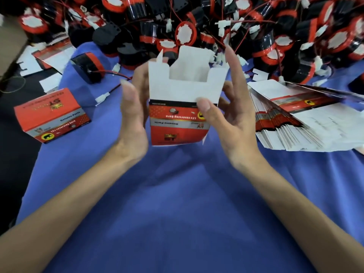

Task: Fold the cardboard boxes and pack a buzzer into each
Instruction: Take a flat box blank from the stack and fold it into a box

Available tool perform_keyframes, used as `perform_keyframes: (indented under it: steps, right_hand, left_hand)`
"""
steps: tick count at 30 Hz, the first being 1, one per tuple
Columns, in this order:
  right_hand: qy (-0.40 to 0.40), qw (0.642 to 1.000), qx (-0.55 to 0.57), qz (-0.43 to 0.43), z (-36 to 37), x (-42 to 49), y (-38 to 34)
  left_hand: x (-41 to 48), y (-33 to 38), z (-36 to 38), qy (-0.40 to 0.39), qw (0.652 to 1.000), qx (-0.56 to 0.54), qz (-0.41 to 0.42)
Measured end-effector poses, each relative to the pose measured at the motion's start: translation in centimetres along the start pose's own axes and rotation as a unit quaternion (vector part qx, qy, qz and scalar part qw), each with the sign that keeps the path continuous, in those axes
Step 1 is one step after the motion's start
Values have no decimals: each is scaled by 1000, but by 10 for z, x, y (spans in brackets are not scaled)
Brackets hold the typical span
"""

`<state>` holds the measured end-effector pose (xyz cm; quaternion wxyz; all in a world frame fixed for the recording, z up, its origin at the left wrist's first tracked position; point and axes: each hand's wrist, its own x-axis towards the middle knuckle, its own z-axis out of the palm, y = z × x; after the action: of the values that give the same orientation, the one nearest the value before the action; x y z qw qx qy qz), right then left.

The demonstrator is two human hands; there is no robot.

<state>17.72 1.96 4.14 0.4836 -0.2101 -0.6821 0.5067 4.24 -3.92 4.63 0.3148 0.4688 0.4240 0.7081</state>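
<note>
The left hand's fingertips are hidden behind the half-folded box, and its thumb is smeared by motion blur. The box's underside faces away, so I cannot tell whether the bottom is closed. Its printing reads upside down and only partly. The heap of buzzers at the far edge runs out of the frame at the top and both sides, a tangle of red and black shells, thin wires and white plugs in which single units are hard to separate. Both forearms enter from the lower corners and meet at the box, which is held up above the blue cloth at the centre with its white top flaps standing open. The left hand stands on edge, palm to the box's left wall, fingers fairly straight along it, thumb free of the card. The right hand pinches the front panel under its thumb with curled fingers behind, the index finger pointing straight up beside the right flap. A lone buzzer lies left of the box, a closed box sits nearer left, and a stack of flat boxes fans out on the right.
</note>
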Motion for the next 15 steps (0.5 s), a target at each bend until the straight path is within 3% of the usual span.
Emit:
perform_keyframes:
  steps: [4,7,15]
  right_hand:
    - [-66,996,55,13,-6,0,0]
    - [-104,988,113,9,-9,-3,1]
    - [-68,987,147,12,-5,-12,-2]
  left_hand:
    - [-11,-6,5,-22,984,146,101]
    - [-12,-12,-2,11,964,213,160]
    - [-7,-3,0,50,950,163,261]
